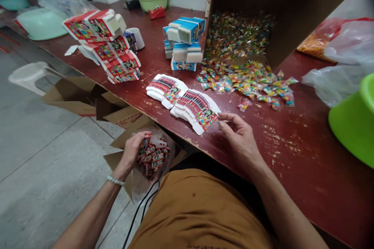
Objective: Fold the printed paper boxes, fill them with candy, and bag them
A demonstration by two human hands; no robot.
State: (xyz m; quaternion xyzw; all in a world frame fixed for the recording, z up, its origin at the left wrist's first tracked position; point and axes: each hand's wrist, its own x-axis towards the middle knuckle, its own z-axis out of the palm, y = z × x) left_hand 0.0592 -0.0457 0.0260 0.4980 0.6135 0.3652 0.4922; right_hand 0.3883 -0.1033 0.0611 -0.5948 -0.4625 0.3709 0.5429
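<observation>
Fanned cartons (195, 106) at the fingertips of the right hand (242, 138), hold unclear; red packet (147, 137) in the left hand's (133, 149) pinch, at the bag (139, 190).

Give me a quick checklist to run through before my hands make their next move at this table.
1. Fanned cartons laid out on the table: ok, overlapping in two runs near the table's edge.
2. Right hand at the fan: ok, fingertips at its near end.
3. Right hand gripping a single carton: cannot tell, contact is unclear.
4. Left hand at the red packets: ok, by the plastic bag below the table edge.
5. Wrapped candies all inside the cardboard box: not ok, many lie on the table before its opening.
</observation>
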